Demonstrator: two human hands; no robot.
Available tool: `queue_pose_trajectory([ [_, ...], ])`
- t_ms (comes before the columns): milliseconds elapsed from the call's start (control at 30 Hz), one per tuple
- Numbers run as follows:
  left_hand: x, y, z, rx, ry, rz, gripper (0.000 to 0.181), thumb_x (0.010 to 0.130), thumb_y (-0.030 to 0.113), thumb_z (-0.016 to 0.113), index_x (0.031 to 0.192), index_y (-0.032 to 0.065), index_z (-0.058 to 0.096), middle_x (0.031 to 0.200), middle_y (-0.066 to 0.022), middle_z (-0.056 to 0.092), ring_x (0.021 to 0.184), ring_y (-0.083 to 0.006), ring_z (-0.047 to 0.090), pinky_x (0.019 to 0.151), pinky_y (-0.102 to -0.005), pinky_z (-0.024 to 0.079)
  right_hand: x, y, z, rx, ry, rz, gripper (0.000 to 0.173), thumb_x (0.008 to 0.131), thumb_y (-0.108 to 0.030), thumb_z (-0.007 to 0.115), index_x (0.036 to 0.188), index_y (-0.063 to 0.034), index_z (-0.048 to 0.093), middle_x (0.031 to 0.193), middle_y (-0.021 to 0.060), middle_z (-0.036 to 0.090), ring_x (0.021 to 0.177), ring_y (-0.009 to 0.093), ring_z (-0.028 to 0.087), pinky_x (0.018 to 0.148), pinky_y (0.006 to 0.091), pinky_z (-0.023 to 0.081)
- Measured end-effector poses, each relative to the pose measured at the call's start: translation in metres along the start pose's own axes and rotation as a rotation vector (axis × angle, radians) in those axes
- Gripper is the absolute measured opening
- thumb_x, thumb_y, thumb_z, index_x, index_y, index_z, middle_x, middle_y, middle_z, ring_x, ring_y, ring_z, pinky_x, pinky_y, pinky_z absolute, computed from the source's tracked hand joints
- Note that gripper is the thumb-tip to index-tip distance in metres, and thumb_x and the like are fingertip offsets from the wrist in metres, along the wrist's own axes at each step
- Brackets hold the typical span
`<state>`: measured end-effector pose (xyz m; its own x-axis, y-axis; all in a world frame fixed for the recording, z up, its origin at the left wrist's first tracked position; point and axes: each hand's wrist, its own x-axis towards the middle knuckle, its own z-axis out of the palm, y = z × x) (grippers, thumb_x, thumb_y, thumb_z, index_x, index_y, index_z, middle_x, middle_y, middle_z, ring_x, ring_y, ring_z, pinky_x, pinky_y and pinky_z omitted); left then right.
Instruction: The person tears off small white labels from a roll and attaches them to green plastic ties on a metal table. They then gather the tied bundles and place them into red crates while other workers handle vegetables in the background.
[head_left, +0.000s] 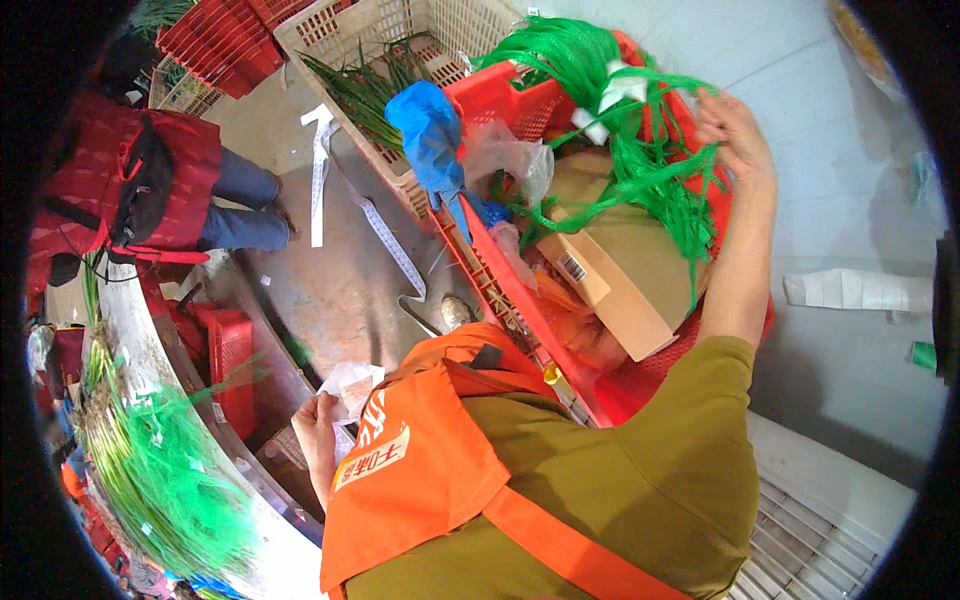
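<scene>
My right hand is raised at the upper right, its fingers closed on a strand of green plastic netting. The netting drapes over the rim of a red plastic crate and down inside it. In that crate lie an open cardboard box with a barcode label, clear plastic film and orange plastic. A crumpled blue plastic bag hangs on the crate's near rim. My left hand, at the lower left beside my orange apron, pinches a thin white sheet or bag.
A beige crate holds green onions. Onions and green netting lie on the white work table. A person in a red garment stands at left. Label strips trail on the floor; a wall is at right.
</scene>
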<state>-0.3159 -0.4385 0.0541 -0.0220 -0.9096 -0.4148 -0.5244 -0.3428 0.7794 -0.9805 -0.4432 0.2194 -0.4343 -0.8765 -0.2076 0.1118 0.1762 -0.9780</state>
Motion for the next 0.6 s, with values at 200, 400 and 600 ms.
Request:
queue_pose_trajectory([
  [200, 0.001, -0.009, -0.015, -0.035, 0.037, -0.007, 0.027, 0.09, 0.02, 0.059, 0.078, -0.0035, 0.067, 0.07, -0.0027, 0.064, 0.065, -0.0063, 0.051, 0.06, -0.0243, 0.041, -0.062, -0.088, -0.006, 0.13, -0.023, -0.354, 0.022, 0.096, -0.021, 0.049, 0.099, 0.0007, 0.05, 0.063, -0.0058, 0.03, 0.049, 0.003, 0.025, 0.042, 0.0163, 0.023],
  [400, 0.002, -0.003, -0.053, -0.186, 0.257, 0.113, 0.027, 0.091, 0.022, 0.057, 0.072, 0.0045, 0.063, 0.066, 0.0051, 0.056, 0.061, -0.0032, 0.042, 0.055, -0.0213, 0.032, -0.104, -0.18, 0.026, 0.236, -0.314, -0.509, 0.015, 0.094, -0.012, 0.05, 0.095, 0.0024, 0.047, 0.068, -0.0011, 0.035, 0.052, 0.005, 0.028, 0.042, 0.0178, 0.025],
  [600, -0.015, 0.043, -0.082, -0.589, 0.172, 0.277, 0.021, 0.092, 0.016, 0.057, 0.074, 0.007, 0.061, 0.071, 0.0041, 0.058, 0.062, -0.0022, 0.046, 0.056, -0.0185, 0.033, -0.121, -0.222, 0.124, 0.154, 0.063, -0.597, 0.013, 0.087, 0.003, 0.048, 0.098, 0.0042, 0.042, 0.078, 0.0054, 0.042, 0.055, 0.006, 0.033, 0.046, 0.0167, 0.031],
])
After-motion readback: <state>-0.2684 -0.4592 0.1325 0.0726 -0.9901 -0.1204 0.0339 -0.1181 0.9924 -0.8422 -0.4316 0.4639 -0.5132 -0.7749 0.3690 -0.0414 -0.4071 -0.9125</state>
